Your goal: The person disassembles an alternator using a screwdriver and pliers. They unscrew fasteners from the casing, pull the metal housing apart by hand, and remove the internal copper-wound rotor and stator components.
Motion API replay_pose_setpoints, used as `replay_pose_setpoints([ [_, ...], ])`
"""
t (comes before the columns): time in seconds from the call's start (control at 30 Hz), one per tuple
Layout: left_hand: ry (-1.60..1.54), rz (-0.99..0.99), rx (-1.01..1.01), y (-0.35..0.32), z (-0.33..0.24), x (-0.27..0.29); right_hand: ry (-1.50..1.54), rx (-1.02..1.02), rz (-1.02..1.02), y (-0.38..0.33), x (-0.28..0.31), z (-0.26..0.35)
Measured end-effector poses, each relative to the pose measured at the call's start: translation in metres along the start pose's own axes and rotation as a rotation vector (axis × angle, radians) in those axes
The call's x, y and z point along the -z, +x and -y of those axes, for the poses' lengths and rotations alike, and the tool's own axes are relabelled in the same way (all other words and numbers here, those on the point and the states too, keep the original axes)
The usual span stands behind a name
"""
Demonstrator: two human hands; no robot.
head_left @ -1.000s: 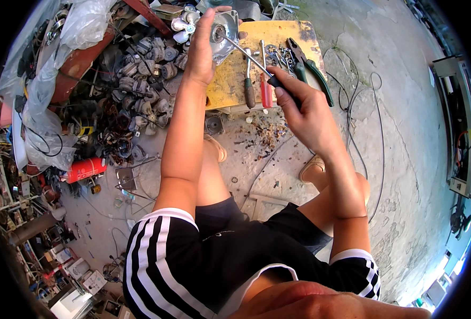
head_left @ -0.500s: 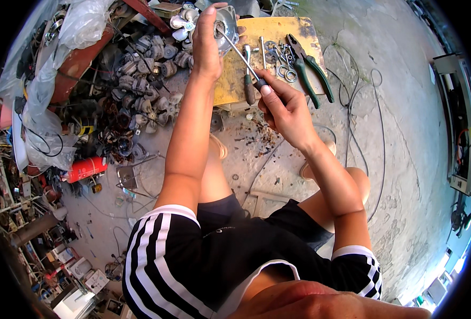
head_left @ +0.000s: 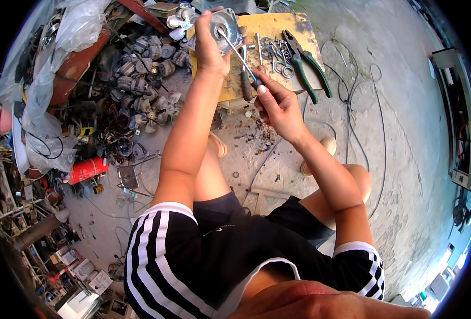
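Note:
My left hand (head_left: 210, 56) is wrapped round a silvery metal motor end cover (head_left: 233, 45), squarish with a round recess, held up at the far edge of the yellow board (head_left: 299, 24). In my right hand (head_left: 282, 110) is a screwdriver (head_left: 237, 52) with a dark handle; its long shaft slants up and its tip sits in the cover's recess. Beneath the hands, on the board, lie another screwdriver (head_left: 246, 87), a slim metal rod (head_left: 260, 49), several small screws and rings (head_left: 287, 71), and green-handled pliers (head_left: 312, 66). My left fingertips are partly hidden behind the cover.
Left of the board is a heap of small motors (head_left: 153, 58), with a white fan blade (head_left: 180, 23) beside the cover. A red cylinder (head_left: 88, 170) lies on the floor near clear plastic sheeting (head_left: 39, 127). Cables (head_left: 347, 101) trail over the concrete to the right.
The cover is turned more toward me and sits slightly lower and to the right. My right hand and the screwdriver have shifted slightly left; the tip stays in the recess.

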State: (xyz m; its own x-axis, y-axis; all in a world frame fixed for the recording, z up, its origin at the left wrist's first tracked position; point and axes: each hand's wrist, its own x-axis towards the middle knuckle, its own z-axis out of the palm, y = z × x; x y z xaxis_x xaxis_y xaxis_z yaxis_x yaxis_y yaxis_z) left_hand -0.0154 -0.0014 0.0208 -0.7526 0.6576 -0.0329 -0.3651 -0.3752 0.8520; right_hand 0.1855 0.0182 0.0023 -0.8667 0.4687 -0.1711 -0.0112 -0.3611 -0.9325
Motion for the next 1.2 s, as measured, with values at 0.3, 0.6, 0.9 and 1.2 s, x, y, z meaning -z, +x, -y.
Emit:
replay_pose_setpoints([
  [0.3,-0.249,-0.084,0.165,-0.002,0.008,-0.010,-0.150,0.003,-0.015,0.012,-0.004,0.023],
  [0.6,-0.223,0.051,0.177,-0.002,-0.021,0.005,-0.516,0.142,-0.003,-0.001,0.021,0.073],
  [0.9,-0.139,0.088,0.157,-0.006,-0.023,0.004,-0.620,0.213,-0.001,-0.003,0.014,0.069],
  [1.2,0.227,0.242,-0.128,0.002,-0.013,0.014,-0.802,0.163,0.019,-0.010,0.020,0.096],
])
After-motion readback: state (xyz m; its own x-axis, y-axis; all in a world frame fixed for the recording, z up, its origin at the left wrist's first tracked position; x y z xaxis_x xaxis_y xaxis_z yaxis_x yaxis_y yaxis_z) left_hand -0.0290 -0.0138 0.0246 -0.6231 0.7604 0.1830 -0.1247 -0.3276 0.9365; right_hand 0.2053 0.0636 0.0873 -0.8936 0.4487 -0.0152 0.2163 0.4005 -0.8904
